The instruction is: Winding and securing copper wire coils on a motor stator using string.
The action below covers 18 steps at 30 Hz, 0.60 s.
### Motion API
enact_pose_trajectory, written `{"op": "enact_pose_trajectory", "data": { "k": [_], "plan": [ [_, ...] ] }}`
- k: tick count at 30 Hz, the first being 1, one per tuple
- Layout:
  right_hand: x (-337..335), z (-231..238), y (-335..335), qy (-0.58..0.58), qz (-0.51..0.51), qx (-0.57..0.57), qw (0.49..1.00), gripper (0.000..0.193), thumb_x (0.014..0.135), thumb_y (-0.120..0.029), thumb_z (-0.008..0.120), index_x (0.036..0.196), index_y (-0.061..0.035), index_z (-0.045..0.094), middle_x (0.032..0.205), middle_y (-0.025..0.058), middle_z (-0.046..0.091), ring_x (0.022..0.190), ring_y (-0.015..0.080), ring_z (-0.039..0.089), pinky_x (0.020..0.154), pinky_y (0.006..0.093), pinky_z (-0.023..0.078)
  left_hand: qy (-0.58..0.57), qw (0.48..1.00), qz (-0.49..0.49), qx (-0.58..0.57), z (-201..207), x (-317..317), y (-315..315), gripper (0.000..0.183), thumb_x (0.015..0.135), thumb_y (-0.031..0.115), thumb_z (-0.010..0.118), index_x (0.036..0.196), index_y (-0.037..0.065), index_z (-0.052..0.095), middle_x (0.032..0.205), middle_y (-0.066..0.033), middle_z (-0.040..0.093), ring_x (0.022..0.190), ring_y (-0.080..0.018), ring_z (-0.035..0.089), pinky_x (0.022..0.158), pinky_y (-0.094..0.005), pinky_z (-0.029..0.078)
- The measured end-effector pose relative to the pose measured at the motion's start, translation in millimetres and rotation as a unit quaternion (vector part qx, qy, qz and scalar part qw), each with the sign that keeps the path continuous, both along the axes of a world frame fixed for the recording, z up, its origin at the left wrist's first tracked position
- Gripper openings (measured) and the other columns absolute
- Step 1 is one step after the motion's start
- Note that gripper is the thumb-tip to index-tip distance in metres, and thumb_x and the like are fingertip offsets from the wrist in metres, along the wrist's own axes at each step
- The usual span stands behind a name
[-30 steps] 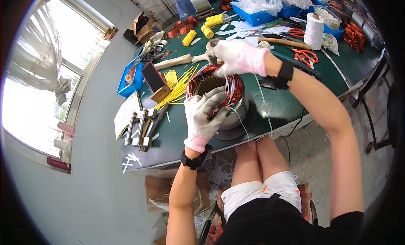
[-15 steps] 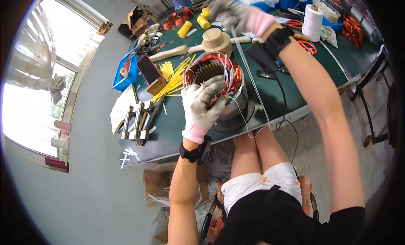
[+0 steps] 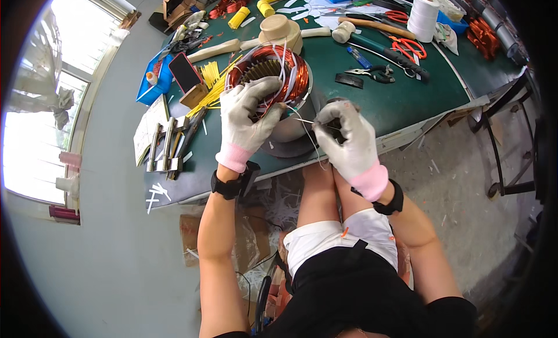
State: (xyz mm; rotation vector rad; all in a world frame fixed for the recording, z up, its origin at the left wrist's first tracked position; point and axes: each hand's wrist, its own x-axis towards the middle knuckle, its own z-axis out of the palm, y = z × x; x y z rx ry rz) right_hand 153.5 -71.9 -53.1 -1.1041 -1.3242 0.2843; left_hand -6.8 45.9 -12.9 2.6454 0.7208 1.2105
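Observation:
A motor stator with copper windings [image 3: 300,79] stands near the table's front edge, white cord laced around its coil ends. My left hand [image 3: 247,120], in a white glove with a pink cuff, grips the near side of the winding. Its fingers reach over the rim into the bore and its thumb is outside. Just right of the stator, my gloved right hand [image 3: 354,140] is closed in a pinch on the white lacing cord [image 3: 303,120]. The cord runs short and taut from the winding to the fingertips, while another length hangs in a loop below.
Right of the stator lie pliers [image 3: 375,74], a mallet [image 3: 344,32], red-handled scissors [image 3: 410,47] and a white cord spool [image 3: 423,18]. To its left are yellow sleeves [image 3: 212,76], a phone [image 3: 185,73], a blue tray [image 3: 156,85] and a metal fixture [image 3: 167,143]. Behind sits a wooden block [image 3: 281,32].
My right hand has come down from over the back of the table to beside the stator, drawing the cord. My left hand stays on the winding. The whole view has shifted slightly.

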Motion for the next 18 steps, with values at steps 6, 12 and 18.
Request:
{"op": "enact_pose_trajectory", "data": {
  "k": [6, 12, 18],
  "plan": [
    [-5, -7, 24, -0.105, -0.094, 0.049, 0.989, 0.028, 0.075, 0.001, 0.062, 0.101, -0.0068, 0.053, 0.082, 0.0129, 0.06, 0.07, 0.0343, 0.06, 0.06, 0.0417, 0.049, 0.089, 0.991, 0.033, -0.089, 19, 1, 0, 0.051, 0.068, 0.011, 0.07, 0.118, 0.005, 0.06, 0.099, -0.0134, 0.067, 0.094, -0.0273, 0.06, 0.092, -0.0353, 0.041],
    [-40, -12, 47, -0.201, -0.166, 0.119, 0.958, 0.055, 0.069, 0.0, 0.063, 0.118, -0.0213, 0.048, 0.099, 0.0147, 0.05, 0.081, 0.0358, 0.056, 0.059, 0.0458, 0.049, 0.246, 0.968, -0.037, -0.024, 29, -5, 17, 0.036, 0.071, 0.025, 0.065, 0.101, 0.006, 0.066, 0.073, -0.015, 0.063, 0.074, -0.0312, 0.06, 0.073, -0.0391, 0.044],
    [-37, -16, 47, -0.151, -0.138, 0.09, 0.975, 0.06, 0.068, 0.001, 0.063, 0.12, -0.0235, 0.046, 0.102, 0.0145, 0.051, 0.077, 0.0374, 0.058, 0.059, 0.048, 0.049, 0.226, 0.973, -0.03, 0.046, 37, 2, 10, 0.031, 0.07, 0.023, 0.062, 0.096, 0.006, 0.067, 0.07, -0.0151, 0.061, 0.072, -0.0316, 0.059, 0.073, -0.0407, 0.045]
  ]
}}
